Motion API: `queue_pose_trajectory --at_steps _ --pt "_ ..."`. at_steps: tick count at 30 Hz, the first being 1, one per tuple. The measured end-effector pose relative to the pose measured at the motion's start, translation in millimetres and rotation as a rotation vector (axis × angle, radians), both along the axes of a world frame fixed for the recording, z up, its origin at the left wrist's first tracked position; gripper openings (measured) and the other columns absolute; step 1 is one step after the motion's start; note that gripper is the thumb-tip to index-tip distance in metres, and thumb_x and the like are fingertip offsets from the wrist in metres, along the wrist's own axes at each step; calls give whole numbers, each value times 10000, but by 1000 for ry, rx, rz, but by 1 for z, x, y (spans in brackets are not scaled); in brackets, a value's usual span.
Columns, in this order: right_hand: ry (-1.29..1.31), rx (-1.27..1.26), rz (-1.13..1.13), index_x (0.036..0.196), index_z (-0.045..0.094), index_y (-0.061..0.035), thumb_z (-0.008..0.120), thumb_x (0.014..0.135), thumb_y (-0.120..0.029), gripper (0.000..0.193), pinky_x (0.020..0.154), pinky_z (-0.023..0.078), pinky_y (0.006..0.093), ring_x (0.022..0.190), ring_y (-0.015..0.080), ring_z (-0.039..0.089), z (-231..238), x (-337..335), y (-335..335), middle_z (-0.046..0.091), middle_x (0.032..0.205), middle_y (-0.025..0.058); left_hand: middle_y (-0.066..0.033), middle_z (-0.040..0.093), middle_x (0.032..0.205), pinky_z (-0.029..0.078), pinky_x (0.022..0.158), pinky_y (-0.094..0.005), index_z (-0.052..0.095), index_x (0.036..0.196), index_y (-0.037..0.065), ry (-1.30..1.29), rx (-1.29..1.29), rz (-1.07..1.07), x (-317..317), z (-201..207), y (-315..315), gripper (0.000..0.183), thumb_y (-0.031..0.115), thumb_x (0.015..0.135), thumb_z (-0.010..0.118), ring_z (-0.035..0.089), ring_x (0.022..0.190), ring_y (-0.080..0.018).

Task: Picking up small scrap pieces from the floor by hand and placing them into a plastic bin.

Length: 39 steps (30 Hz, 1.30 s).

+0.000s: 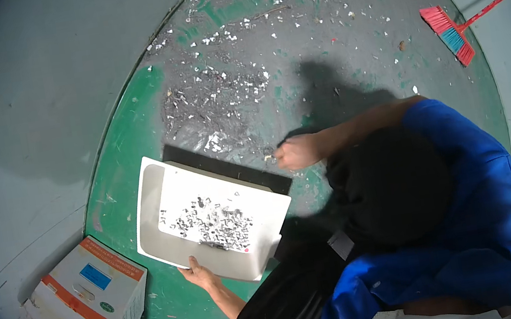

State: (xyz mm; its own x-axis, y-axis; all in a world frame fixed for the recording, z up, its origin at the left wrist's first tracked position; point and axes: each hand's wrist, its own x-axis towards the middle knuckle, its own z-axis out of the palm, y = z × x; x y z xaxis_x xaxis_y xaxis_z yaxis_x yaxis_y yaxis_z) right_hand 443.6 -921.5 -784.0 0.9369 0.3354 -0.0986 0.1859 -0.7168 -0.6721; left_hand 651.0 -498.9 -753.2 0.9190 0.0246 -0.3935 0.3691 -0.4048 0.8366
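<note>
A white rectangular plastic tub (174, 188) stands just left of the middle, tilted toward me, with a dark shadow beside its far edge. Many small dark and pale scraps (222, 224) lie loose inside it, mostly toward its near side. My left hand (199, 276) grips the near rim, thumb over the edge and the other fingers hidden beneath. Beyond the tub's right end, my right hand (298, 152) is low over the floor with its fingers curled together. A tiny pale bit shows at its fingertips; whether it is held, I cannot make out.
White crumbs and grey dirt (212, 93) cover the worn green floor (126, 132) ahead. A carton (94, 296) with orange bands stands at the lower left by the wall. A red and blue broom (448, 35) leans at the far right. My black-trousered knees are close by.
</note>
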Motion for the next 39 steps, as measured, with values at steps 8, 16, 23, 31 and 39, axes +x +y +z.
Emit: queue_pose_trajectory --at_steps 8,16,23,31,39 --pt "-348 420 -376 1035 668 1 663 837 -66 210 784 536 385 914 297 656 95 87 -24 628 967 149 -201 530 1278 463 949 -370 377 1367 -47 19 -3 -96 4 4 -52 432 -4 951 485 574 1112 -268" --pt "34 -476 -424 959 653 28 583 805 -27 178 839 552 410 1019 333 642 -6 69 -99 593 1061 196 -201 545 1252 483 918 -379 389 1342 -53 -7 -47 -54 -1 -3 -63 419 -11 936 485 599 1075 -281" --pt "-67 -214 -522 915 668 14 573 826 -38 140 836 543 417 920 323 661 28 81 -97 626 949 153 -204 546 1247 479 927 -377 387 1339 -53 -33 27 -86 0 -1 -78 420 -10 934 491 598 1072 -283" --pt "-159 -10 -611 1019 664 -42 621 812 -100 219 822 526 445 936 352 638 31 88 -101 621 969 156 -212 540 1264 462 943 -370 373 1355 -70 -74 9 -141 5 -9 -71 439 -20 934 487 587 1083 -275" --pt "-33 -263 -462 976 621 -25 589 783 -127 221 814 535 464 930 341 640 -16 58 -99 610 947 149 -230 516 1276 424 992 -378 375 1346 -83 -25 -2 -90 1 4 -81 422 4 945 474 562 1127 -289"
